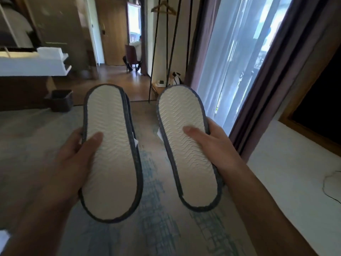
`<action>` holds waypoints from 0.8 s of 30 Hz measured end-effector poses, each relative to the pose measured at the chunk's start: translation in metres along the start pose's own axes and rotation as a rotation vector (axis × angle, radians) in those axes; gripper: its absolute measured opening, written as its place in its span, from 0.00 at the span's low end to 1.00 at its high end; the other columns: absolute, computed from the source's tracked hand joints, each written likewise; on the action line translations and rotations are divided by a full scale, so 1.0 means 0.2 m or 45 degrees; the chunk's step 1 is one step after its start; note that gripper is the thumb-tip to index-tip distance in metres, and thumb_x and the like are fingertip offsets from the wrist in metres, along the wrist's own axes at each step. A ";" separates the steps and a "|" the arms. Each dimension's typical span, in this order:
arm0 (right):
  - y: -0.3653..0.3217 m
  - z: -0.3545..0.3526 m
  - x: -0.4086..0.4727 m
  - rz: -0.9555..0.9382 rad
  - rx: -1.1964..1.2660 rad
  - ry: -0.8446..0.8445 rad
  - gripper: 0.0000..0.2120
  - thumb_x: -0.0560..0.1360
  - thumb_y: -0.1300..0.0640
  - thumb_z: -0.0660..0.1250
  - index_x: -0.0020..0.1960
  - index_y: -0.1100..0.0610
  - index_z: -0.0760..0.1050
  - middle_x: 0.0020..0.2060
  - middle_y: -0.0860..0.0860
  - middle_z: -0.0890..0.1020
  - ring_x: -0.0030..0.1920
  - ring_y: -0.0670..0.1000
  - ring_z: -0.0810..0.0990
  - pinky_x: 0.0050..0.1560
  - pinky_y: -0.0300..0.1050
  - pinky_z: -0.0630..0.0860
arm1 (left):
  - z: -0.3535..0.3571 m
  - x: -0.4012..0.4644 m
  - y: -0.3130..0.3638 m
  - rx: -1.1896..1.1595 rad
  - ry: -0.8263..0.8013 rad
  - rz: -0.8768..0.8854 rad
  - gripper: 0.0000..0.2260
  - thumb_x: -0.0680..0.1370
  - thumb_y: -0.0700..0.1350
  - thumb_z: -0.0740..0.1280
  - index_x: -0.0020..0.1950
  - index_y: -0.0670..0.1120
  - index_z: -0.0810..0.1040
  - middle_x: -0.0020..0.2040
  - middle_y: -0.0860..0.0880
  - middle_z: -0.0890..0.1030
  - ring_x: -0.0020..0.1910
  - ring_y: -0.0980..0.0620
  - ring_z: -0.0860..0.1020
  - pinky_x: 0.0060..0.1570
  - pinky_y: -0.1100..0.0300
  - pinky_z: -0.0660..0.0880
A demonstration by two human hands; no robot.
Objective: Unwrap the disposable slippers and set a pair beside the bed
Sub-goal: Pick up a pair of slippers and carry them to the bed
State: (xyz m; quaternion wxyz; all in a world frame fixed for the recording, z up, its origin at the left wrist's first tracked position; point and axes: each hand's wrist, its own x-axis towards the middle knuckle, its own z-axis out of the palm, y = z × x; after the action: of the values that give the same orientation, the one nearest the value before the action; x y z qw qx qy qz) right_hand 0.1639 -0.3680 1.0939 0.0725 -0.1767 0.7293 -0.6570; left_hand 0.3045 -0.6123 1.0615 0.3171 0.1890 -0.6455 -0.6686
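Slippers (110, 154): matt wavy-ribbed soles, cloth trim; glossy wood floor (118, 74)

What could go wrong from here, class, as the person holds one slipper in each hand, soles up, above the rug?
1. Both cream wave-textured soles face up: the left grey-trimmed slipper and the right grey-trimmed slipper may be set down upside down unless flipped.
2. The left hand and right hand each grip only an edge, thumb on the sole, so a slipper might slip onto the blue-patterned rug.
3. The white bed lies to the right; the pair could land apart or askew.
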 end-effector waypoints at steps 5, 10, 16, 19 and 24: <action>-0.03 0.44 0.18 -0.033 -0.038 -0.054 0.13 0.76 0.54 0.74 0.60 0.54 0.79 0.51 0.53 0.87 0.50 0.55 0.88 0.56 0.62 0.83 | -0.41 0.26 0.00 0.063 0.037 0.016 0.08 0.79 0.51 0.68 0.57 0.55 0.82 0.50 0.44 0.86 0.43 0.47 0.84 0.49 0.45 0.80; 0.01 0.81 0.31 -0.013 0.002 -0.092 0.14 0.77 0.56 0.73 0.61 0.56 0.78 0.52 0.54 0.87 0.51 0.55 0.87 0.48 0.50 0.84 | -0.74 0.45 -0.02 0.113 0.090 0.008 0.06 0.79 0.51 0.68 0.54 0.59 0.83 0.48 0.51 0.87 0.44 0.51 0.85 0.53 0.48 0.80; 0.07 1.16 0.50 0.024 0.034 -0.190 0.13 0.76 0.57 0.74 0.59 0.57 0.78 0.49 0.53 0.87 0.46 0.51 0.87 0.41 0.45 0.83 | -1.01 0.63 -0.12 0.118 0.175 -0.081 0.14 0.77 0.58 0.69 0.62 0.64 0.79 0.56 0.54 0.85 0.55 0.45 0.83 0.61 0.41 0.76; 0.11 1.31 0.64 0.012 0.039 -0.275 0.11 0.77 0.58 0.73 0.59 0.56 0.78 0.45 0.49 0.87 0.43 0.50 0.87 0.41 0.46 0.83 | -1.10 0.73 -0.19 0.128 0.223 -0.111 0.20 0.74 0.63 0.70 0.65 0.65 0.77 0.60 0.54 0.84 0.58 0.45 0.82 0.63 0.41 0.74; 0.26 1.54 0.92 0.044 0.052 -0.449 0.12 0.77 0.59 0.72 0.59 0.53 0.78 0.43 0.47 0.87 0.43 0.49 0.87 0.39 0.45 0.83 | -1.17 0.91 -0.32 0.096 0.415 -0.124 0.07 0.78 0.54 0.68 0.55 0.62 0.82 0.49 0.65 0.85 0.48 0.63 0.83 0.48 0.63 0.76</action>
State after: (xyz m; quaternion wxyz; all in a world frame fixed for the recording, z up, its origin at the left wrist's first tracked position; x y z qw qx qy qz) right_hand 0.0878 -0.7161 1.0276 0.2140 -0.2752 0.6947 -0.6292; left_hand 0.3161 -0.9102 1.0056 0.3774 0.3377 -0.6003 -0.6191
